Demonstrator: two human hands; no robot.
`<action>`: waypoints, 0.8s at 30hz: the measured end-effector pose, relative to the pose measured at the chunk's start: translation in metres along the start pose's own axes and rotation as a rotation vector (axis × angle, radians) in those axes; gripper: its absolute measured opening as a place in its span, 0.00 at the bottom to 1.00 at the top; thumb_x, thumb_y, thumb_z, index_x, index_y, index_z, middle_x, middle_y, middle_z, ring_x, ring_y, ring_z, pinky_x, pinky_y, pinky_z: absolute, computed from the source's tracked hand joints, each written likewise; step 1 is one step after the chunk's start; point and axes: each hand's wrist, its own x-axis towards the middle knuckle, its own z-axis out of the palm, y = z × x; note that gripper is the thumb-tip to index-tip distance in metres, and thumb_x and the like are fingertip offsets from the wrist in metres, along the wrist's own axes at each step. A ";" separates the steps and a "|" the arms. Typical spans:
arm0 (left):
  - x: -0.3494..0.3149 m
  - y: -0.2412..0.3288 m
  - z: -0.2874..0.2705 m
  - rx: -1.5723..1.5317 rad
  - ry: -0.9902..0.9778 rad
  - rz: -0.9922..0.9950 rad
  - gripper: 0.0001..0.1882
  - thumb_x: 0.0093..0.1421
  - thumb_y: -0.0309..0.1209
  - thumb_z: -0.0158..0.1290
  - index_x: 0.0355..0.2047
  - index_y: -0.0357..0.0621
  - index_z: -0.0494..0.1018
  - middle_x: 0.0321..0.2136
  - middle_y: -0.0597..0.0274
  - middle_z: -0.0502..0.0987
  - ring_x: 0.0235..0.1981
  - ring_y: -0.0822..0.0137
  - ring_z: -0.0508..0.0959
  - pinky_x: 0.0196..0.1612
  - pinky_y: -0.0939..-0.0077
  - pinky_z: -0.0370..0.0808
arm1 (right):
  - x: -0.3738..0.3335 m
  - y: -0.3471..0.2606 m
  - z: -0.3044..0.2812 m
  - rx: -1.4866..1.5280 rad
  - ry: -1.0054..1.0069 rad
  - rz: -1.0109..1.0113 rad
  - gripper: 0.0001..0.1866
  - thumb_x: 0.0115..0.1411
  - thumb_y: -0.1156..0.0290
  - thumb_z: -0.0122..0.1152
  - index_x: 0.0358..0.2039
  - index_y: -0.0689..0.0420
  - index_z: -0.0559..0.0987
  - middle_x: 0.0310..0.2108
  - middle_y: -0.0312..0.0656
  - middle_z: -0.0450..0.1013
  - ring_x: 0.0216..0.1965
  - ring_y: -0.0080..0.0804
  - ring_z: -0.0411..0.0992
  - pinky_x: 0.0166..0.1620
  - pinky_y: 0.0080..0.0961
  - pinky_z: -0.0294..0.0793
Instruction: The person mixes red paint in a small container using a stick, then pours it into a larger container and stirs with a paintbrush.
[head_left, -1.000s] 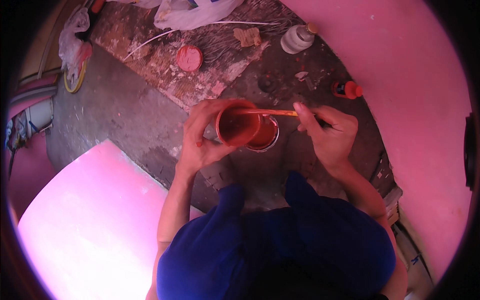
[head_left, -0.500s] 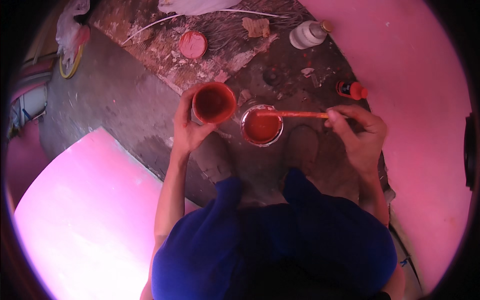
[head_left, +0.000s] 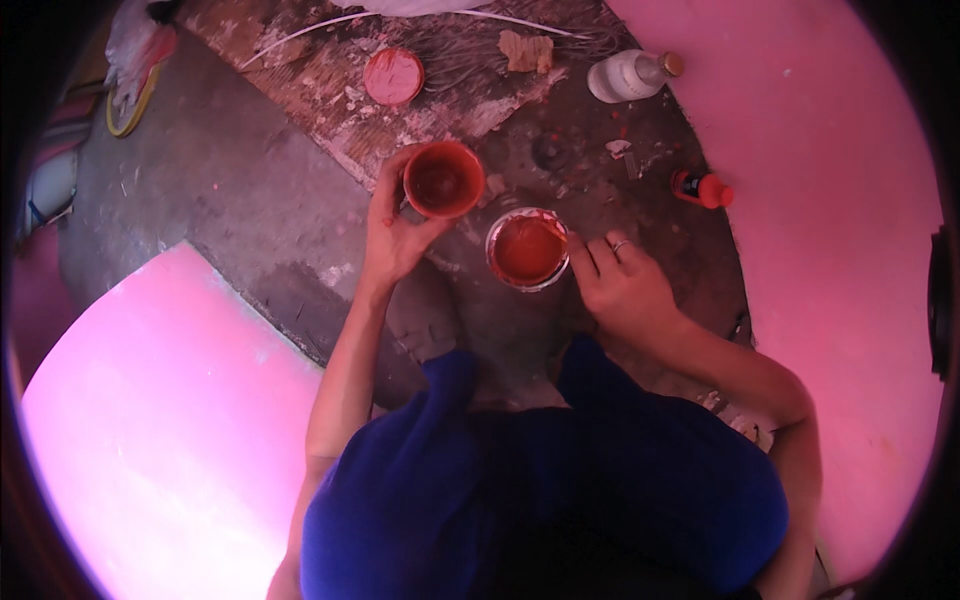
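My left hand is wrapped round a red cup, its mouth turned up and its inside dark and red-stained. Just to the right and a little nearer, an open tin of red paint stands on the floor between my feet. My right hand, with a ring on one finger, is closed at the tin's right rim. Pinched in its fingers is a thin paint-covered stick; only a short piece shows over the paint, and the rest is hidden by the hand.
Beyond the cup, a round pink-topped lid rests on a paint-spattered board. Far right stand a clear bottle and a small red-capped bottle. Pink panels flank me at left and right.
My right hand has come left and down to the tin, bringing the stick from lying across the rim to dipping at its right side. The left hand and cup shifted slightly right and away.
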 end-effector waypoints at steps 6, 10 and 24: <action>0.002 0.011 -0.001 0.029 0.015 0.005 0.44 0.52 0.29 0.75 0.67 0.41 0.66 0.61 0.58 0.76 0.63 0.63 0.75 0.67 0.64 0.71 | 0.018 -0.034 -0.011 -0.254 -0.480 -0.019 0.13 0.52 0.68 0.64 0.37 0.62 0.82 0.34 0.45 0.77 0.39 0.35 0.77 0.41 0.29 0.80; 0.001 0.007 -0.002 -0.060 0.077 -0.016 0.44 0.48 0.26 0.75 0.65 0.41 0.68 0.61 0.58 0.76 0.63 0.62 0.75 0.68 0.64 0.70 | 0.044 -0.034 -0.023 -0.086 -0.773 -0.084 0.13 0.52 0.70 0.64 0.36 0.63 0.82 0.35 0.47 0.78 0.38 0.37 0.78 0.42 0.30 0.81; 0.008 0.019 -0.029 0.020 0.156 0.048 0.42 0.49 0.28 0.74 0.64 0.42 0.70 0.60 0.56 0.77 0.63 0.62 0.76 0.68 0.64 0.70 | 0.042 -0.015 -0.021 0.182 -0.613 0.015 0.09 0.55 0.77 0.60 0.36 0.66 0.81 0.34 0.51 0.81 0.39 0.47 0.82 0.38 0.42 0.85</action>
